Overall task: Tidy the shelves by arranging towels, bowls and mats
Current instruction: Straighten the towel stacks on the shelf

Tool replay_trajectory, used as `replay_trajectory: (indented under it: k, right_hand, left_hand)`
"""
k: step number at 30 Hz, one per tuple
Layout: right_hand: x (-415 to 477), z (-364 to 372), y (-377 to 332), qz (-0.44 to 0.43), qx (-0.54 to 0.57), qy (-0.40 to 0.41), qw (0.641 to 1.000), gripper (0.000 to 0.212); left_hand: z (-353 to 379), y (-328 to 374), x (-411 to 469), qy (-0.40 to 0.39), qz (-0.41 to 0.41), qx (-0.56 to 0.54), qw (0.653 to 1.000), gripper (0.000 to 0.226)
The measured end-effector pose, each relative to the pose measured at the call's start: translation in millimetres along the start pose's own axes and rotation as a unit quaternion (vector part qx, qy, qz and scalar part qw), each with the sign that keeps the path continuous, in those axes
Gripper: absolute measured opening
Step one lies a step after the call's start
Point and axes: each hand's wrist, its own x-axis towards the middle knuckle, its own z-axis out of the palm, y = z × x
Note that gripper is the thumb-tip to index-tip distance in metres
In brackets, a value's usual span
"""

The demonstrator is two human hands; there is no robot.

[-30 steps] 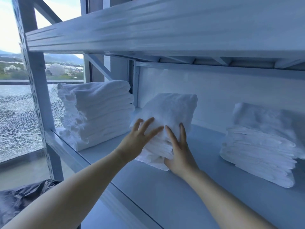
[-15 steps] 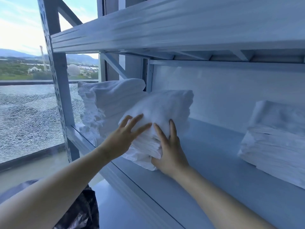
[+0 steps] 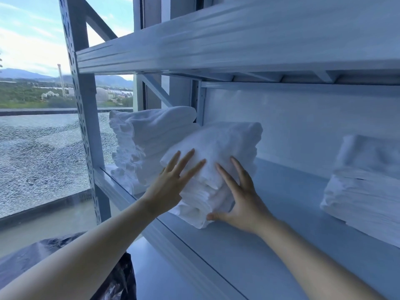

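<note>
1. The middle pile of towels (image 3: 227, 144) has slid left along the shelf (image 3: 292, 245). A second ago there was a gap between it and the left pile (image 3: 151, 131); now the two look pressed side by side, though from here I can't see the seam itself.
2. That leaves a wider stretch of shelf between the middle pile and the right pile (image 3: 363, 191), which sits well apart. I'd say the towels are being gathered toward the left end, and this pile is nearly home.
3. The left hand (image 3: 171, 187) lies flat on the pile's near-left face, fingers straight and spread, pressing rather than gripping.
4. The right hand (image 3: 242, 202) does the same on the near-right face, fingers spread upward and thumb down at the bottom corner by the shelf.
5. The pile itself is white folded towels, soft and thick. Its top towel droops over the front edge, and the whole pile sits turned at an angle, corner toward the hands.
6. It probably needs squaring up against its neighbour.
</note>
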Motion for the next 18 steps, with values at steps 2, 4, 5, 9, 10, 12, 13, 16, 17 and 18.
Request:
replay_trajectory:
  k: [2, 4, 5, 9, 10, 12, 13, 16, 17, 18]
  right_hand:
    - [1, -1, -1, 0.005, 0.005, -0.018, 1.000, 0.116]
    - [2, 0, -4, 0.004, 0.010, -0.024, 1.000, 0.116]
    - [2, 1, -6, 0.001, 0.011, -0.023, 1.000, 0.115]
    - [6, 9, -14, -0.022, 0.012, -0.011, 1.000, 0.108]
    - [7, 10, -15, -0.030, 0.009, -0.006, 1.000, 0.106]
    - [5, 13, -14, -0.043, 0.003, 0.001, 0.999, 0.104]
    - [4, 14, -14, -0.047, 0.000, 0.001, 0.999, 0.103]
    - [2, 14, -13, -0.047, -0.006, -0.001, 0.999, 0.102]
    - [1, 14, -13, -0.044, -0.009, 0.000, 0.999, 0.102]
    - [1, 14, -13, -0.040, -0.014, 0.002, 0.999, 0.102]
  left_hand:
    - [1, 0, 1, 0.009, 0.007, 0.009, 1.000, 0.107]
    - [-2, -7, 2, 0.014, 0.024, 0.037, 0.999, 0.100]
    - [-4, -12, 2, 0.012, 0.029, 0.044, 0.999, 0.099]
    - [-12, -29, 0, 0.030, 0.039, 0.047, 0.998, 0.104]
    - [-12, -31, -3, 0.030, 0.040, 0.049, 0.998, 0.106]
    - [-9, -33, -10, 0.026, 0.044, 0.043, 0.998, 0.111]
    - [-6, -33, -12, 0.019, 0.040, 0.035, 0.998, 0.114]
    - [-3, -32, -16, 0.001, 0.013, -0.018, 1.000, 0.118]
    - [-4, -33, -16, -0.002, 0.010, -0.033, 0.999, 0.115]
    - [-7, -33, -16, -0.006, 0.008, -0.045, 0.999, 0.110]
